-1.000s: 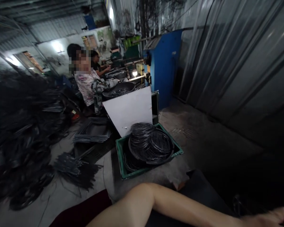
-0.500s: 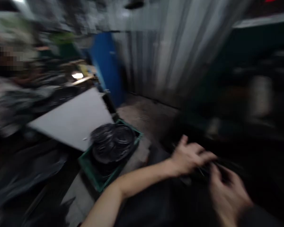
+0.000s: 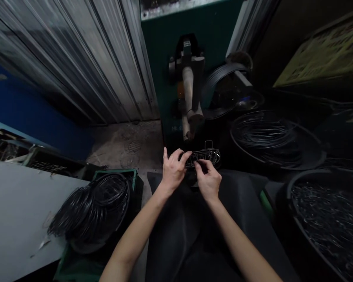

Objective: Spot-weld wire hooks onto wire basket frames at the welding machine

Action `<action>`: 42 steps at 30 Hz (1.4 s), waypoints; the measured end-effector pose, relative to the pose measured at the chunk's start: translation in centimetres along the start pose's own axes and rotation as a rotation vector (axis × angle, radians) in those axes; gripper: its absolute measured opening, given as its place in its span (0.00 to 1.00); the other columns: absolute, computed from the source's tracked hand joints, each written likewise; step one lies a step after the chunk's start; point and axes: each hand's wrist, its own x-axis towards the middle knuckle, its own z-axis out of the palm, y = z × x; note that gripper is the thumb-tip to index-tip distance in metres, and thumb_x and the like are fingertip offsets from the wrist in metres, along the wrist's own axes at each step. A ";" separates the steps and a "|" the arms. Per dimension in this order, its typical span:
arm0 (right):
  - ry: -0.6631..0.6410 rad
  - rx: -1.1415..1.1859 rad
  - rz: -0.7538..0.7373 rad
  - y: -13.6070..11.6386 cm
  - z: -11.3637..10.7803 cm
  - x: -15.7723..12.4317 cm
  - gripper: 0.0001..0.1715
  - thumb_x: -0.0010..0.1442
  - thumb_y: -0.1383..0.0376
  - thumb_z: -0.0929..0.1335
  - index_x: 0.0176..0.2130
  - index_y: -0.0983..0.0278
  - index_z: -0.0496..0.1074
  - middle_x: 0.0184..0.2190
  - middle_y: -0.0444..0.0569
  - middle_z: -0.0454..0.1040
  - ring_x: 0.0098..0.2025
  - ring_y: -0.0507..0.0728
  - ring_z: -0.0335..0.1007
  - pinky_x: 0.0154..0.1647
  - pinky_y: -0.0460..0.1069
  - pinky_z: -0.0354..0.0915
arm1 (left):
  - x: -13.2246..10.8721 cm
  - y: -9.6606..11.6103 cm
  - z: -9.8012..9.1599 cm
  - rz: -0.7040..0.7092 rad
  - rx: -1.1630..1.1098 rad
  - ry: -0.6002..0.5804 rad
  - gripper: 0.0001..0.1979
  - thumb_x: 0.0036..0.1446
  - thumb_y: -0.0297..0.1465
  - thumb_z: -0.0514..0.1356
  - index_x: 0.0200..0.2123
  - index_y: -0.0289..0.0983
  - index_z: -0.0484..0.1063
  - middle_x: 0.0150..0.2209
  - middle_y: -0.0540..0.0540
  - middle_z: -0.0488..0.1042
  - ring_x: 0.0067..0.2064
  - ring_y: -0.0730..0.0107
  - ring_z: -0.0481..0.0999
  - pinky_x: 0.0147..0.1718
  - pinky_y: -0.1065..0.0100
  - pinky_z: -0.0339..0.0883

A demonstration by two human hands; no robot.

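- Now both hands hold a small wire frame [image 3: 204,156] just below the machine [image 3: 190,94].
- Left hand [image 3: 173,172]: fingers curled on its left end.
- Right hand [image 3: 208,181]: fingertips pinching its underside.
- Wire rings [image 3: 94,207] fill the green crate [image 3: 117,172].

The wire frame [image 3: 204,155] is dark grey with pale silvery glints along its thin bars. The cloth [image 3: 188,223] is plain black. The machine [image 3: 217,27] is deep green, its lever handle [image 3: 188,88] a dull tan. The wall [image 3: 76,58] is silver-grey, ribbed in light and dark stripes. The cabinet [image 3: 23,117] is saturated blue. The crate [image 3: 119,172] is green and the wire rings [image 3: 97,203] in it are black. The board [image 3: 11,211] is flat pale grey. The tub [image 3: 291,192] is black, its small pieces [image 3: 326,219] speckled silver. The sign [image 3: 320,55] is yellow-green. The floor [image 3: 126,141] is mottled grey-brown.
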 end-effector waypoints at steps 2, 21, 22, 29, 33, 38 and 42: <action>0.004 0.005 0.005 0.2 0.3 0.3 0.14 0.58 0.55 0.66 0.35 0.64 0.73 0.30 0.46 0.75 0.29 0.51 0.70 0.34 0.46 0.65 | 0.1 -0.2 0.2 -0.011 -0.008 -0.006 0.28 0.49 0.20 0.58 0.54 0.40 0.61 0.49 0.43 0.70 0.53 0.64 0.70 0.62 0.42 0.42; 0.009 0.036 -0.062 1.8 1.7 1.7 0.11 0.58 0.58 0.67 0.35 0.63 0.73 0.31 0.45 0.74 0.33 0.52 0.70 0.38 0.47 0.66 | 1.3 -1.6 1.9 -0.020 -0.053 0.036 0.27 0.49 0.22 0.61 0.54 0.41 0.62 0.49 0.43 0.69 0.53 0.64 0.69 0.62 0.44 0.44; 0.008 0.035 -0.063 1.9 1.7 1.8 0.11 0.58 0.58 0.67 0.35 0.63 0.73 0.31 0.46 0.74 0.33 0.52 0.70 0.38 0.47 0.66 | 1.4 -1.7 2.0 -0.018 -0.054 0.036 0.27 0.49 0.22 0.61 0.54 0.41 0.62 0.50 0.43 0.69 0.54 0.64 0.69 0.62 0.44 0.44; 0.007 0.032 -0.081 2.2 2.2 2.6 0.13 0.58 0.57 0.66 0.35 0.64 0.72 0.31 0.47 0.74 0.33 0.53 0.70 0.39 0.48 0.66 | 1.9 -1.9 2.2 -0.038 -0.072 0.042 0.27 0.49 0.22 0.61 0.53 0.42 0.63 0.49 0.44 0.70 0.54 0.63 0.69 0.62 0.46 0.47; 0.015 0.025 -0.109 2.2 2.4 3.0 0.12 0.59 0.57 0.66 0.36 0.64 0.72 0.32 0.48 0.74 0.33 0.53 0.70 0.39 0.49 0.66 | 2.2 -2.2 2.5 -0.019 -0.086 0.087 0.27 0.49 0.22 0.61 0.53 0.41 0.63 0.49 0.44 0.70 0.53 0.64 0.70 0.62 0.47 0.48; 0.028 0.037 -0.148 2.0 2.4 3.4 0.12 0.59 0.58 0.66 0.36 0.64 0.73 0.31 0.48 0.73 0.34 0.53 0.69 0.38 0.48 0.66 | 2.5 -2.7 2.9 0.003 -0.086 0.109 0.26 0.50 0.23 0.60 0.54 0.41 0.63 0.49 0.44 0.70 0.54 0.64 0.69 0.62 0.47 0.49; 0.020 0.024 -0.128 2.4 2.6 3.6 0.14 0.59 0.56 0.65 0.36 0.64 0.72 0.33 0.49 0.73 0.34 0.53 0.70 0.39 0.49 0.66 | 2.6 -2.8 3.2 0.002 -0.079 0.114 0.26 0.51 0.23 0.59 0.54 0.41 0.63 0.49 0.44 0.70 0.54 0.64 0.69 0.62 0.47 0.50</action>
